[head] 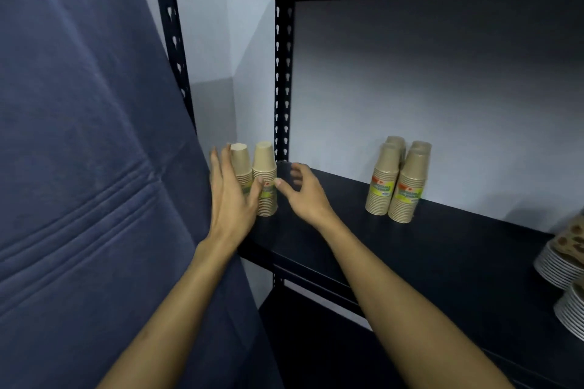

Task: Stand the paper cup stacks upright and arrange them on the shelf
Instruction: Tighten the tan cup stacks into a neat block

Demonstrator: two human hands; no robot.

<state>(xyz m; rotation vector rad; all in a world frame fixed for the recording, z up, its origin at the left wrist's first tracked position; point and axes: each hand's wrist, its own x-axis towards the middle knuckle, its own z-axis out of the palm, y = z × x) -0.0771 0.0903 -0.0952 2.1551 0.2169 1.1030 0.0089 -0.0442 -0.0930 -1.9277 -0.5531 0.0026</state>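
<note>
Two upright stacks of brown paper cups stand at the left end of the black shelf (442,249): a left stack (239,164) and a right stack (265,174), both with green labels. My left hand (232,199) lies flat against the front of these stacks, fingers straight, thumb touching the right stack. My right hand (300,193) hovers just right of them, fingers loosely spread and holding nothing. Further right, a group of several upright cup stacks (398,180) stands near the back wall.
A large dark blue cushion or mattress (79,151) leans against the shelf's left side. Stacks of white paper plates (562,265) sit at the shelf's right end. A perforated black upright post (282,79) rises behind the left cups.
</note>
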